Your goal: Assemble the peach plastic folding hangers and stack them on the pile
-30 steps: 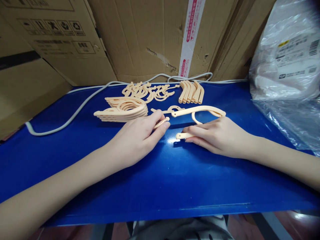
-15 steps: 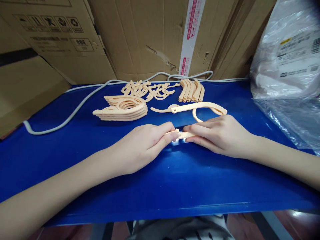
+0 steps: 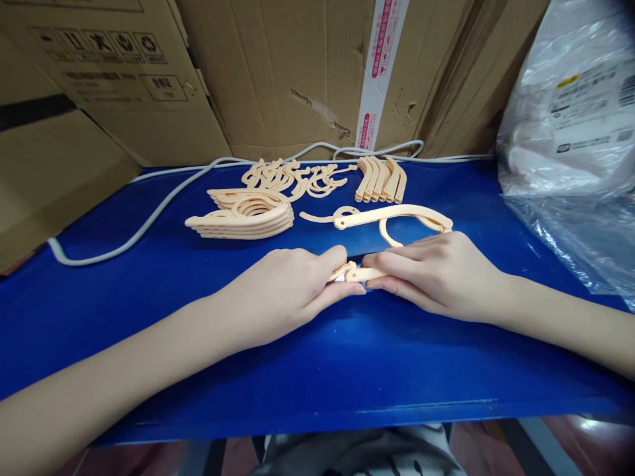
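Observation:
My left hand [image 3: 288,291] and my right hand [image 3: 436,271] meet at the middle of the blue table [image 3: 317,357]. Each pinches an end of small peach plastic hanger pieces [image 3: 354,272], which touch where my fingertips meet. Just behind my right hand lies a peach hanger with a hook [image 3: 391,217]. A stack of curved hanger arms [image 3: 243,215] lies behind my left hand.
Loose peach hooks [image 3: 297,178] and a row of short curved pieces [image 3: 381,180] lie at the back. A white cable [image 3: 149,218] runs along the rear edge. Cardboard boxes [image 3: 278,73] stand behind; a clear plastic bag [image 3: 570,139] sits at the right.
My left hand carried its small piece rightward and down from near the hooked hanger to the piece under my right hand. The two pieces now touch. My right hand stayed nearly still.

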`<state>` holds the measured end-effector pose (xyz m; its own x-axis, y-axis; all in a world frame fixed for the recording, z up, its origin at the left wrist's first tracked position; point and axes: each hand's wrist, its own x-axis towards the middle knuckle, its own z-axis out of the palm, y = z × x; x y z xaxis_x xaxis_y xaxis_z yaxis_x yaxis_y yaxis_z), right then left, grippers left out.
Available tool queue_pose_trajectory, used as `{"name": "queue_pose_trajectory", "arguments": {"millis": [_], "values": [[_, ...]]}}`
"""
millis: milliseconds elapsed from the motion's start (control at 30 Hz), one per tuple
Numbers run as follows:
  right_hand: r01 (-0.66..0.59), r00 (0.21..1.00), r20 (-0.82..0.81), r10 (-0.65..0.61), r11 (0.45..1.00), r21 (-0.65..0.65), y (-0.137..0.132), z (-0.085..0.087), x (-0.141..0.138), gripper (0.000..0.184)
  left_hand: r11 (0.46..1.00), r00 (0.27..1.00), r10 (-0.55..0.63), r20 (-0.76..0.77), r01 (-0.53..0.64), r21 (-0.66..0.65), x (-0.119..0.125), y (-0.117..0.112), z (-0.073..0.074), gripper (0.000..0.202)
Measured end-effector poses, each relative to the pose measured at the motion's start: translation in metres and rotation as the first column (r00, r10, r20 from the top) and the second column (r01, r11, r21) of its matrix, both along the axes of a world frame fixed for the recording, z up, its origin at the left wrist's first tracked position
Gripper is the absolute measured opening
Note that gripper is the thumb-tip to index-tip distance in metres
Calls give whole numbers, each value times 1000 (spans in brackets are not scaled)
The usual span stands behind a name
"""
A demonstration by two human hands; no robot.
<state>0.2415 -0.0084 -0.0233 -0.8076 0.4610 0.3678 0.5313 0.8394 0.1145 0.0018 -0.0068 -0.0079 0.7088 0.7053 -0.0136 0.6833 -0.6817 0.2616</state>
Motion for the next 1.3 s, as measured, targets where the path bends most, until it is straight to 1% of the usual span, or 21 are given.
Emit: {"name": "queue_pose_trajectory", "arguments": {"millis": [100,167,233,300,400,500,567,667,767,833,1033,1167,1300], "values": [[0,1000,7,0,1000,-6,0,-1,0,31,997,995,12,-95,-5,75,2,-1,0,36],[-1,1000,5,1,1000,-23,0,-1,0,32,987,986,10,-165,17,161,3,-2,0,35],[3,1000,0,-3,999,-43,0,-1,0,33,966,977,4,-212,51,253,3,-3,-2,35],[7,1000,-5,-8,997,-72,-1,-1,-1,34,936,974,-13,-227,91,339,2,-4,-4,36],[13,1000,-9,-15,993,-120,-1,1,-1,37,867,976,-61,-209,156,474,0,-4,-8,34],[31,1000,1,-31,987,-155,-2,2,-1,38,768,972,-118,-201,218,602,-1,-4,-9,34],[34,999,3,-34,983,-178,-2,2,-1,37,701,966,-132,-223,250,668,-2,-5,-9,37],[23,1000,-4,-25,975,-221,-3,4,-2,35,619,955,-133,-264,288,731,-3,-6,-8,36],[20,1000,-5,-22,964,-267,-4,5,-2,37,570,946,-146,-290,320,757,-3,-6,-8,35],[27,1000,1,-28,957,-290,-4,6,-1,39,554,945,-149,-291,324,767,-2,-6,-8,35],[57,998,44,-45,946,-319,-1,6,2,45,544,947,-123,-297,314,778,0,-8,-7,30],[50,998,54,-35,942,-331,0,6,2,45,527,944,-113,-311,322,786,1,-9,-7,30],[39,999,38,-28,942,-333,-1,6,1,43,526,941,-111,-321,329,784,0,-9,-6,30]]}}
